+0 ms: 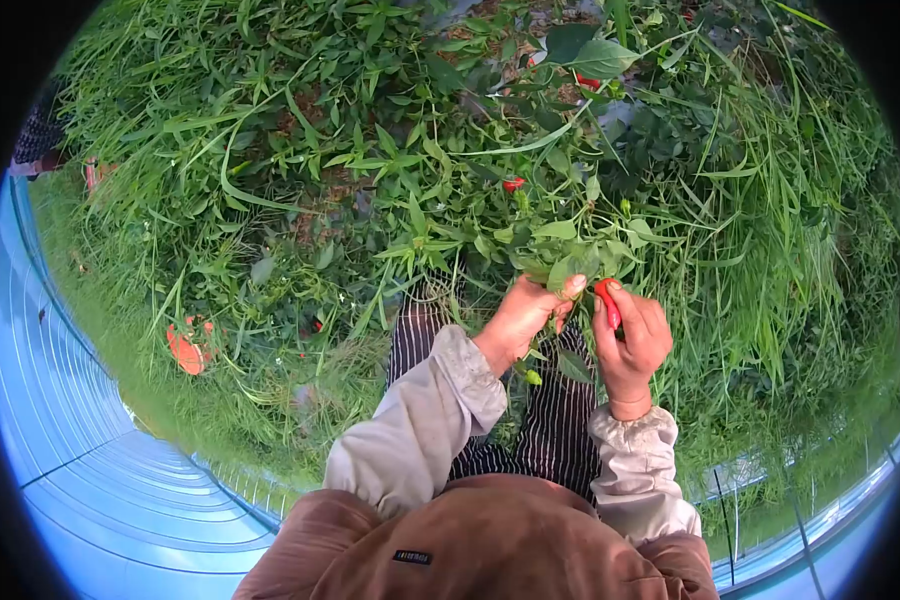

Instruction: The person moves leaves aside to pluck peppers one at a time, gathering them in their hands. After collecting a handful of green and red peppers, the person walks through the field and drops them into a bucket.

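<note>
Low in the middle of the head view, my left hand (pixel 527 315) grips a leafy green stem (pixel 575 262) of a pepper plant. Just right of it, my right hand (pixel 632 340) has its fingers closed on a red pepper (pixel 608 303), with the thumb along its side. Below my left hand hangs a yellow-green pepper (pixel 533 377) beside a dark leaf (pixel 574 366). Above the hands, another red pepper (pixel 513 185) shows among the leaves. The fingertips of my left hand are partly hidden by leaves.
Dense grass and pepper plants (pixel 350 150) surround my legs in striped trousers (pixel 560 430). More red shows at the top (pixel 588 81). An orange-red object (pixel 187 347) lies in the grass at left. Part of a person (pixel 38 140) appears at the far left edge.
</note>
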`<state>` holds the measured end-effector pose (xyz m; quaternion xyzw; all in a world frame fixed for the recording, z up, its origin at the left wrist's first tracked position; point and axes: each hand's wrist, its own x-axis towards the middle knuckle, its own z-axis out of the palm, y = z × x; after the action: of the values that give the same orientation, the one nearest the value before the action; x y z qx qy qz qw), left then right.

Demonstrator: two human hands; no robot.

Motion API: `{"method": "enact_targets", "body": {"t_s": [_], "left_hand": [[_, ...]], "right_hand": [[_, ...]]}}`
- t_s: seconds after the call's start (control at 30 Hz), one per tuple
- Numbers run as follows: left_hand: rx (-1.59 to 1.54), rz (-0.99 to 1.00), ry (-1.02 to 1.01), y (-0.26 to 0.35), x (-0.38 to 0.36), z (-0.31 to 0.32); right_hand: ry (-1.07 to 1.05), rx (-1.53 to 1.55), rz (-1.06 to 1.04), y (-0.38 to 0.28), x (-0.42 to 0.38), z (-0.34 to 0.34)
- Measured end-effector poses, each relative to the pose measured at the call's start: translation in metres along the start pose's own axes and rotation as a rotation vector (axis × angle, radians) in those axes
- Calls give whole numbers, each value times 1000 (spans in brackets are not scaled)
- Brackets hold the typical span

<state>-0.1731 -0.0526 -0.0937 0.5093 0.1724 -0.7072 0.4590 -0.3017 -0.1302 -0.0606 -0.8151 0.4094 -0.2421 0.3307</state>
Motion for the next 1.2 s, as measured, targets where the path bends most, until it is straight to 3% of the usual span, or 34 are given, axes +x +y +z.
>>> {"method": "enact_targets", "body": {"t_s": [0.07,0.13,0.17,0.2,0.27,0.3,0.37,0.47,0.53,0.6,0.67,0.7,0.8,0.87,0.9,0.93,1.0,1.07,1.1,1.17,1.2], "left_hand": [[1,-49,3,-6,3,-1],[-20,70,178,-17,9,-5],[197,5,169,-16,13,-13],[190,2,168,-26,17,-17],[563,266,156,-50,30,-23],[703,435,177,-63,34,-22],[920,274,193,-88,37,-24],[1108,163,230,-70,17,1],[1125,160,242,-68,18,3],[1148,196,260,-80,24,-4],[1335,277,202,-93,25,-11],[1421,365,150,-95,26,-13],[1530,364,100,-88,15,-13],[1705,274,-14,-59,1,-18],[1634,455,48,-33,-7,-16],[1554,632,104,-10,-12,-15],[1026,441,327,34,-5,-16],[1120,369,516,72,28,-24],[1124,381,513,77,49,-30],[1454,489,524,76,91,-43],[1586,407,460,76,99,-41]], "right_hand": [[-11,-33,58,-3,-3,-10],[-13,-19,42,-22,4,-35],[-44,109,173,-30,8,-47],[-67,233,301,-36,11,-55],[-156,670,756,-23,21,-69],[-204,812,755,-19,35,-65],[-363,982,787,-4,60,-50],[-642,919,959,14,76,-10],[-648,561,862,34,65,24],[-644,529,924,50,53,44],[-742,509,1277,59,45,55],[-745,518,1321,64,36,65],[-688,402,1368,77,1,89],[-611,337,1177,96,-25,99],[-639,194,1042,102,-30,100],[-633,197,1047,102,-33,101],[-652,-67,907,98,-36,105],[-655,-61,884,91,-36,105],[-671,-76,887,87,-35,105],[-672,-121,906,76,-28,104],[-695,-142,905,72,-24,102]]}}
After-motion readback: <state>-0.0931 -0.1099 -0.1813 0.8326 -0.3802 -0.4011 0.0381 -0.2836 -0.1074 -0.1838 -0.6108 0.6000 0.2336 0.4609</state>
